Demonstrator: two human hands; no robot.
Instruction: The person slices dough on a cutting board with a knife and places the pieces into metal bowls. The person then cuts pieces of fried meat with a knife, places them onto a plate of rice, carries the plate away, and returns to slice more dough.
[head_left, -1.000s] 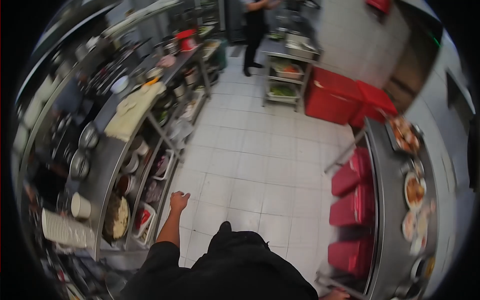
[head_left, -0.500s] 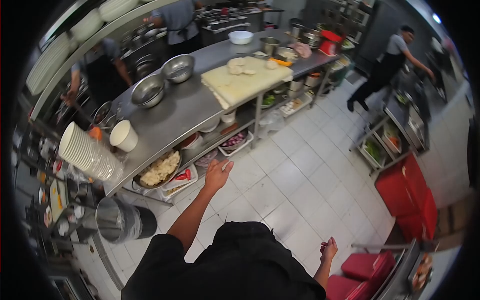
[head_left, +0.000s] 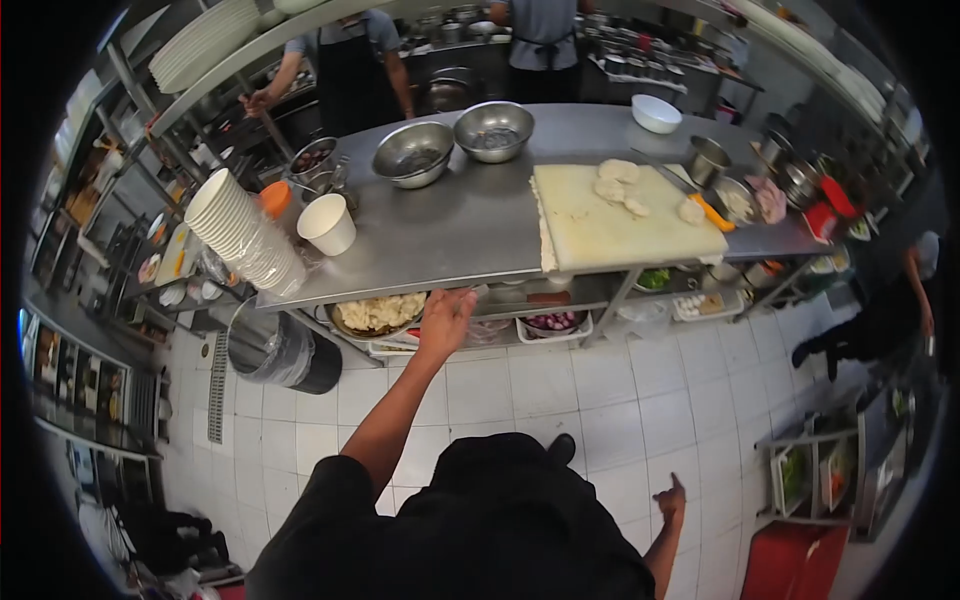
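Note:
My left hand (head_left: 448, 318) reaches forward with its fingers stretched out and nothing in it. It is at the front edge of the steel counter (head_left: 440, 245), in front of the lower shelf; whether it touches the edge I cannot tell. Beside it on that shelf is a pan of pale chunks (head_left: 378, 314). A tray of red onions (head_left: 553, 323) lies to its right. My right hand (head_left: 672, 500) hangs low over the tiled floor, holding nothing, with a finger extended. On the counter are two steel bowls (head_left: 413, 153) and a cutting board (head_left: 625, 225) bearing pale dough-like pieces (head_left: 616, 184).
Stacked paper tubs (head_left: 240, 232) and a single white tub (head_left: 327, 224) stand at the counter's left. Below is a lined bin (head_left: 285, 350). An orange-handled knife (head_left: 713, 213) lies on the board. Co-workers (head_left: 350, 70) stand beyond the counter; another person (head_left: 870, 310) is at right.
The view has turned so the counter now lies straight across in front of me. My left hand has come up to the counter's edge. A finger of my right hand has extended.

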